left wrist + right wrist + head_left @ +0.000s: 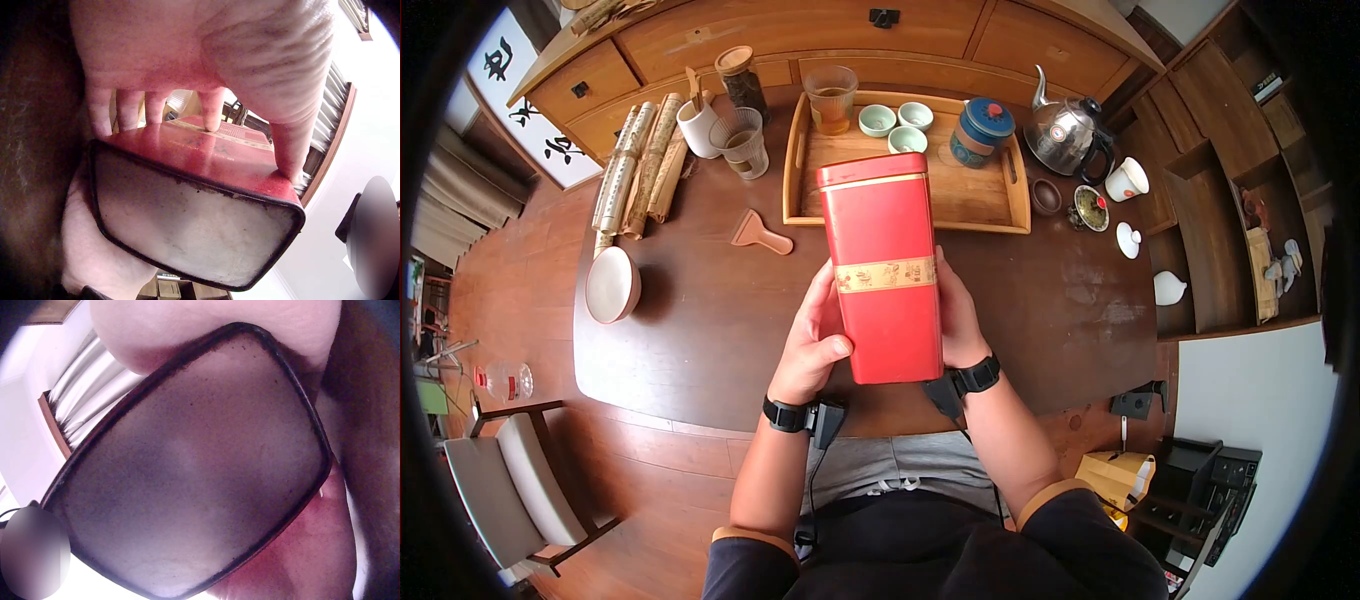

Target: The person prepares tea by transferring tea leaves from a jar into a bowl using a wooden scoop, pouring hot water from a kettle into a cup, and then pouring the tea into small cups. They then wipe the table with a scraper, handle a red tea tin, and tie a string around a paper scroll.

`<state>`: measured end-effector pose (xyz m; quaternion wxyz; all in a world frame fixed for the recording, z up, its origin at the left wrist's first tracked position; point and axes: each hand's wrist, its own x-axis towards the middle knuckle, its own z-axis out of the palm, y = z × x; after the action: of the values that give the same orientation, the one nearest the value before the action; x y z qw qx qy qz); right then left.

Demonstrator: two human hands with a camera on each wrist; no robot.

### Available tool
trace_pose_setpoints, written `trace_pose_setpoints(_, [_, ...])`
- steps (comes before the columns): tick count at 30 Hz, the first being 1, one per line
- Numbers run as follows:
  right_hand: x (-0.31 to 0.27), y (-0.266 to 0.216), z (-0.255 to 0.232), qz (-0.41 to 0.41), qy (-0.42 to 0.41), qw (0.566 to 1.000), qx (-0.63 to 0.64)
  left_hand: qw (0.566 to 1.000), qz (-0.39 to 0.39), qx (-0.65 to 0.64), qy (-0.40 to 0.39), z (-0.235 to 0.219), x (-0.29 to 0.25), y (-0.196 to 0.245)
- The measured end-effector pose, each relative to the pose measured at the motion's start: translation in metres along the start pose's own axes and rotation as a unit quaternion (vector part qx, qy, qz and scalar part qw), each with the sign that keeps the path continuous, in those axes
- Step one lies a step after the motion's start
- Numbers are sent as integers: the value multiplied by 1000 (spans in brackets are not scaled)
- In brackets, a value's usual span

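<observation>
A tall red tea tin (887, 335) with a gold patterned band and a fitted lid is held up between both hands over the table. My left hand (808, 345) grips its left side, thumb on the front face. In the left wrist view the fingers (128, 112) and thumb spread over the red wall above the tin's grey metal base (197, 219). My right hand (962, 318) holds the opposite side, its fingers mostly hidden by the tin. The base (194, 462) fills most of the right wrist view, with the palm against the tin.
Behind the tin a wooden tray (800, 212) carries green cups, a glass and a blue canister (983, 135). A kettle (1062, 135) and gaiwan (1090, 208) stand right. Bamboo scrolls (635, 170), a bowl (613, 285) and a brown scraper-shaped tool (760, 234) lie left.
</observation>
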<state>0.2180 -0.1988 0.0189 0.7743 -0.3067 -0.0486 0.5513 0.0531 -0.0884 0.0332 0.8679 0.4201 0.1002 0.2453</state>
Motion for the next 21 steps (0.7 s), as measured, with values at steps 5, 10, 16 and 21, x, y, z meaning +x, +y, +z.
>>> trace_pose_setpoints(5, [1, 1, -3, -5, 10, 1000, -9, 1000, 1, -2, 0, -2, 0, -2])
trace_pose_setpoints(10, [0, 1, 0, -2, 11, 1000, 10, 1000, -4, -5, -1, 0, 0, 0])
trace_pose_setpoints(16, [-2, -1, 10, 7, 12, 999, 36, 1000, -3, -11, -4, -1, 0, 0])
trace_pose_setpoints(21, [-1, 0, 4, 6, -5, 999, 46, 1000, -3, -15, -4, 0, 0, 2])
